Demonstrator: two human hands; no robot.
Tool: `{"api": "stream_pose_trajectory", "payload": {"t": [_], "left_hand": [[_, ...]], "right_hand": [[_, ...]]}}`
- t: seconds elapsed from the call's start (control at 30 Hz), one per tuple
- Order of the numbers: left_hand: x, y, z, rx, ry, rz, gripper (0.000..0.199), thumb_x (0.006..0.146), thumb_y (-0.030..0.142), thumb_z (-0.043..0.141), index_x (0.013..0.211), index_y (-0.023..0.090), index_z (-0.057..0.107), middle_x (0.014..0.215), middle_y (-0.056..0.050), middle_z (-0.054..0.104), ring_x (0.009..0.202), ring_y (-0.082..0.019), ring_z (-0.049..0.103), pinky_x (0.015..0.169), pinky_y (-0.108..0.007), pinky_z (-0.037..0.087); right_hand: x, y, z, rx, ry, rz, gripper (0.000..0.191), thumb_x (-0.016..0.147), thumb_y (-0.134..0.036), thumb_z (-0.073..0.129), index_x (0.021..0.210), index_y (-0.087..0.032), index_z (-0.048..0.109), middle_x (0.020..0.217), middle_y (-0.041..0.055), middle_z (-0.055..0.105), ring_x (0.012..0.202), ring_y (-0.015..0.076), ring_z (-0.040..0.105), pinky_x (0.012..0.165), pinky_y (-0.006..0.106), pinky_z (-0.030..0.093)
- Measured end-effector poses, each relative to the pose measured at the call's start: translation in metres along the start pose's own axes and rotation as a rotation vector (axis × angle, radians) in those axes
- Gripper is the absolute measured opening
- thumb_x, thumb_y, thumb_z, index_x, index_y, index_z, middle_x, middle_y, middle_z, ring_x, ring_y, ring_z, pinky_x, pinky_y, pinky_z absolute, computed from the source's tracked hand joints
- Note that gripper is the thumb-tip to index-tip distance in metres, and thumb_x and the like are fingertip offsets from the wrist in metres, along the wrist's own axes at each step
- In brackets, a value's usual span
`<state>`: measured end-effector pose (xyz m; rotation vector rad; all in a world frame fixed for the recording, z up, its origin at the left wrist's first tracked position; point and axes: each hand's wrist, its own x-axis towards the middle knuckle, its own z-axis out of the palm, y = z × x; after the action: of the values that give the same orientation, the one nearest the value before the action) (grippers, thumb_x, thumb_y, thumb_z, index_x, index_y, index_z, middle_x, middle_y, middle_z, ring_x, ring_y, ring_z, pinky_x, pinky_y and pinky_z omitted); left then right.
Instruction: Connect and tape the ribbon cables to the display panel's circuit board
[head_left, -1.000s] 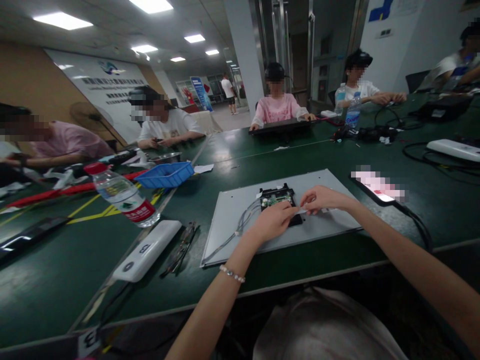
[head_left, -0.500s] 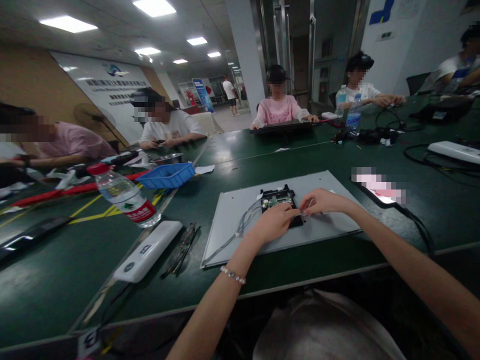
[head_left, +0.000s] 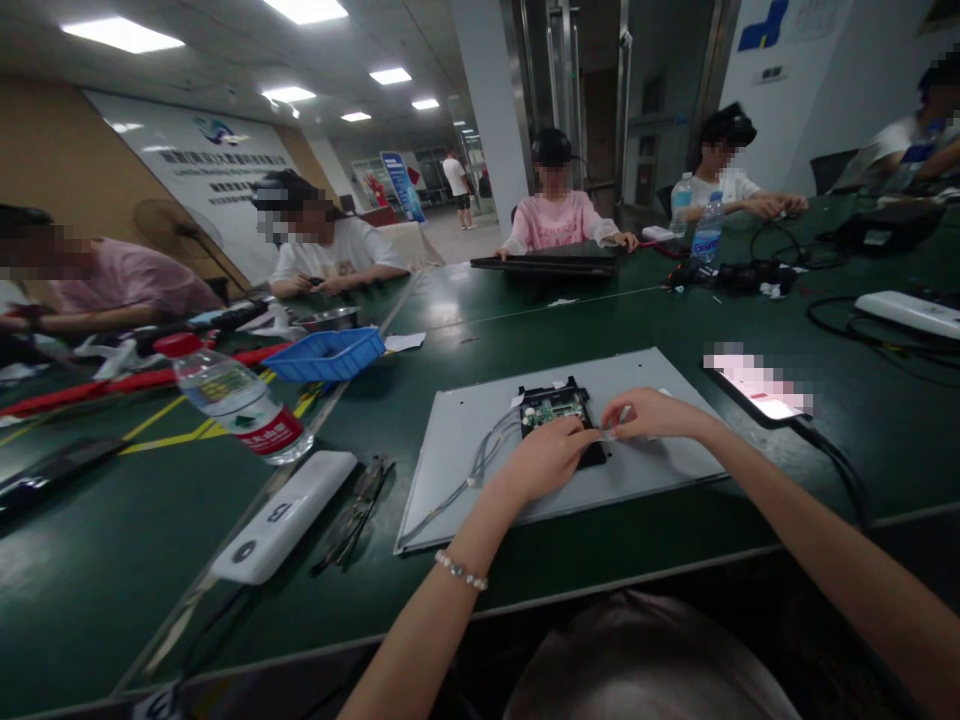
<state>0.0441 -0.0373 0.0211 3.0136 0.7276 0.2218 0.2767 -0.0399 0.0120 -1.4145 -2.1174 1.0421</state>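
A flat light-grey panel (head_left: 465, 430) lies on the green table. On its middle sits a black frame with a green circuit board (head_left: 551, 408), and grey cables (head_left: 484, 458) run from its left side toward the panel's lower left corner. My left hand (head_left: 551, 455) rests over the frame's front part, its fingertips together at the right edge. Just right of it, my right hand (head_left: 645, 415) is closed in a pinch. Between both sets of fingertips is something small and pale, too small to name.
Left of the panel are glasses (head_left: 356, 515), a white power bank (head_left: 289, 515), a water bottle (head_left: 236, 400) and a blue tray (head_left: 330, 355). A lit phone (head_left: 757, 390) with a cable lies right. Across the table, a person in pink (head_left: 555, 215) handles a black flat panel (head_left: 551, 266).
My hands have stayed near the frame's right edge, my right fingers shifting slightly. The person opposite has lowered the black panel and moved it left. The view has shifted a little.
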Motion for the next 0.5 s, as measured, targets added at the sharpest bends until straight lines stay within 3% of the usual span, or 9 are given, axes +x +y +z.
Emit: {"api": "stream_pose_trajectory", "payload": {"t": [0.17,0.5], "left_hand": [[-0.0019,-0.0013,-0.0034,0.038,-0.021,0.014,0.038,0.091,0.011,0.040,0.125,0.022,0.054,0.102,-0.007,0.058,0.094,-0.018,0.056,0.084,-0.030,0.045],[-0.0059,-0.0025,-0.0085,0.106,-0.070,0.020,0.038,0.092,0.013,0.042,0.129,0.020,0.048,0.102,-0.007,0.058,0.093,-0.019,0.056,0.080,-0.031,0.047]], "right_hand": [[0.0040,-0.0016,0.0023,-0.042,0.024,-0.017,0.014,0.074,-0.028,0.065,0.084,-0.020,0.070,0.092,0.0041,0.069,0.076,0.0177,0.063,0.070,0.028,0.048],[0.0038,-0.0043,0.0092,-0.062,0.035,-0.031,0.016,0.076,-0.020,0.062,0.091,-0.019,0.067,0.093,0.0046,0.065,0.070,0.0152,0.060,0.065,0.028,0.046]]}}
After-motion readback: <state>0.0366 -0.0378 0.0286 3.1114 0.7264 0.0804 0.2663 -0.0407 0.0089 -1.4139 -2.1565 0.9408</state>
